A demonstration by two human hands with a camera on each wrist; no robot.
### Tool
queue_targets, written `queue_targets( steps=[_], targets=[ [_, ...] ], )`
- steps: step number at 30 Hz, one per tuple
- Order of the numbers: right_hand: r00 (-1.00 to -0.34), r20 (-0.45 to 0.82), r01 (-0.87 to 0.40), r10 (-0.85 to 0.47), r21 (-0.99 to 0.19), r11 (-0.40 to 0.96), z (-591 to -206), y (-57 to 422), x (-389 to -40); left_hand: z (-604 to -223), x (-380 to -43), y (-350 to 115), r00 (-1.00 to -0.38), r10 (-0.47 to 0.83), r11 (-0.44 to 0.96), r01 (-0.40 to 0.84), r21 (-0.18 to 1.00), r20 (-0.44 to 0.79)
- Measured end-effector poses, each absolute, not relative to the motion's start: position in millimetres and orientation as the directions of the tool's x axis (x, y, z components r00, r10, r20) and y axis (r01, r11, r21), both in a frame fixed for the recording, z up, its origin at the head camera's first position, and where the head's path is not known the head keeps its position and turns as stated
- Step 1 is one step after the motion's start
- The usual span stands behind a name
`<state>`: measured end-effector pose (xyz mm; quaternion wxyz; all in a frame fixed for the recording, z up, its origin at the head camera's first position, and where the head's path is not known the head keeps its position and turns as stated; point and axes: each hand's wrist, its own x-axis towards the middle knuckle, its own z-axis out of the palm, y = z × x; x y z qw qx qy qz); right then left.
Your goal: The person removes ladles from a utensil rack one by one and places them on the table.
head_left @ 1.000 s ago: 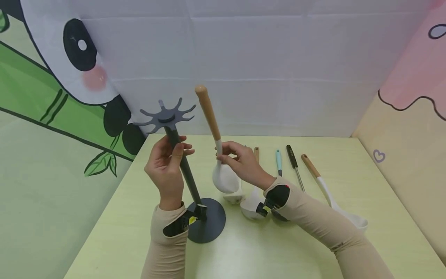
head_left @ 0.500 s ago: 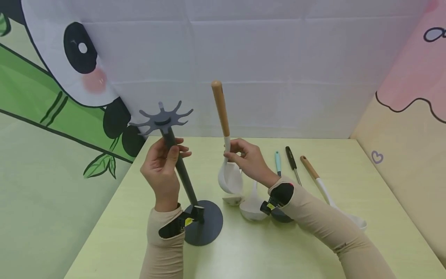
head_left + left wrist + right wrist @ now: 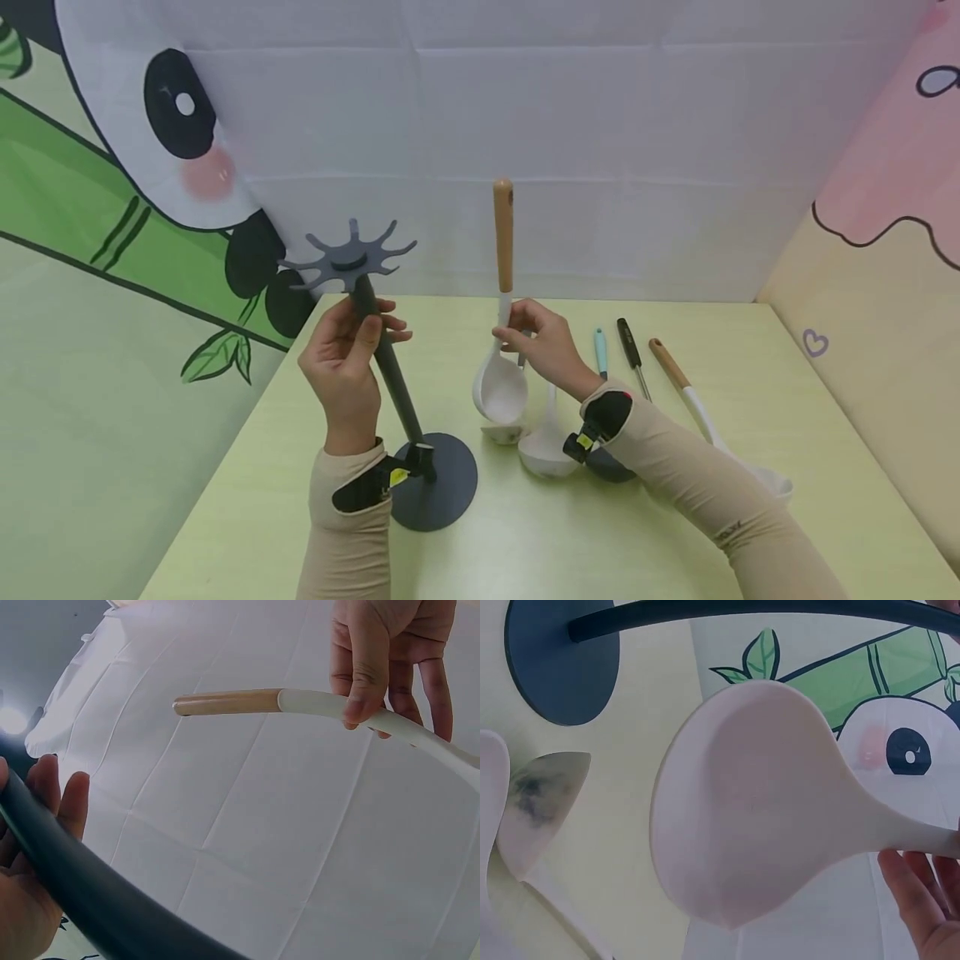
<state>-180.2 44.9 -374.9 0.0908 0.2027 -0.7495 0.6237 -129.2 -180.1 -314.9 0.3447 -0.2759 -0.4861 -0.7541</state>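
Head view shows our ladle [image 3: 501, 333] upright, wooden handle topmost, bowl hanging above the table [image 3: 525, 542]. Our right hand [image 3: 543, 346] pinches its white neck. Leftward, well apart, our left hand [image 3: 347, 367] grips the rack [image 3: 375, 333] pole below its slotted crown.

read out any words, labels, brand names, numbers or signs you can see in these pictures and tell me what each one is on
No text can be read in any view.
Black-handled utensil: a faint mark on the handle, too small to read.
Right sleeve: a small dark mark near the forearm, too blurred to read.
Ladle held by the right hand: no lettering shows.
Dark stand held by the left hand: no lettering shows.
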Motion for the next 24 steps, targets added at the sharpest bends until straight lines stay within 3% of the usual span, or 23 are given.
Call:
queue_targets(
  steps=[24],
  targets=[
    [-0.969,0.219,-0.228,-0.11,-0.971,0.077,-402.2,48.4,-203.9,-319.8,-130.1,-181.3,-0.617,-0.22,-0.307,0.779,0.547,0.755]
  ],
)
